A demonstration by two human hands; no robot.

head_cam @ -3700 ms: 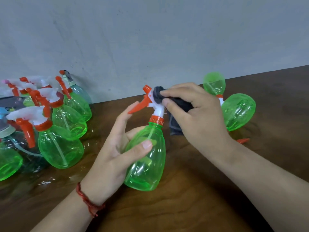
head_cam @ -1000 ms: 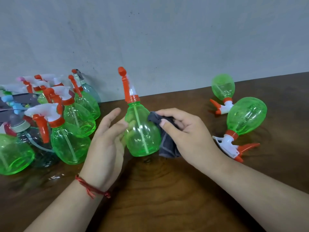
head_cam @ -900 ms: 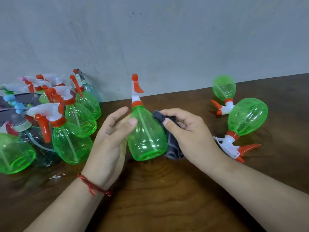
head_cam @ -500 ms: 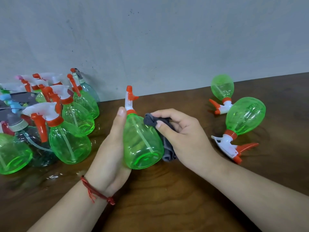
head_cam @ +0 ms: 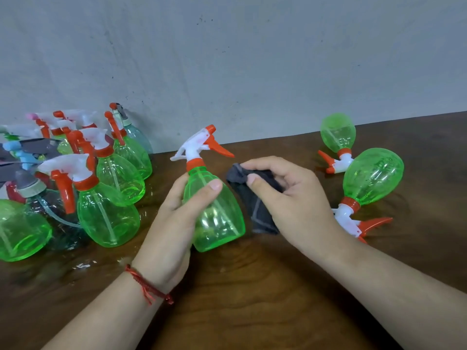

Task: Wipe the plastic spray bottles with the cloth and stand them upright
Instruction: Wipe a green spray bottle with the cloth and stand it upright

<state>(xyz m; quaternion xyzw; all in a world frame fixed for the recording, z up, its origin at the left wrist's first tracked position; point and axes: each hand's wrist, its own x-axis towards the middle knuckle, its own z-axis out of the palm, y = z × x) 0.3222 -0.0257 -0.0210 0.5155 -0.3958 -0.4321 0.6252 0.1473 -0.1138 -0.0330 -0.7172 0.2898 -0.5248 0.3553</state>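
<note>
Grip: my left hand (head_cam: 174, 223) is wrapping the bottle (head_cam: 217, 218), thumb lying across its front, fingers going round behind its shoulder
Cloth: my right hand (head_cam: 290, 198) is pinching the bunched cloth (head_cam: 255, 205) just right of the bottle; I cannot tell whether it is touching the flank
Axis: the bottle's long axis is running nearly upright, neck leaning slightly left, trigger (head_cam: 219, 145) pointing right over the cloth
Base: it is sitting at or just above the table (head_cam: 252, 299); I cannot tell which
Nearer hand: the left is already carrying the bottle, so I am judging that it is the one to set it down
Goal side: the upright group (head_cam: 106, 213) is standing left of the bottle, on the left hand's side
Waiting: two bottles (head_cam: 371, 178) are lying on their sides right of the bottle, bases toward the wall
Materials: thin clear green plastic, pear-shaped, smooth and likely slippery; white head, orange collar; soft dark grey cloth with pale stitching; glossy dark wood, wet-looking left of the bottle
</note>
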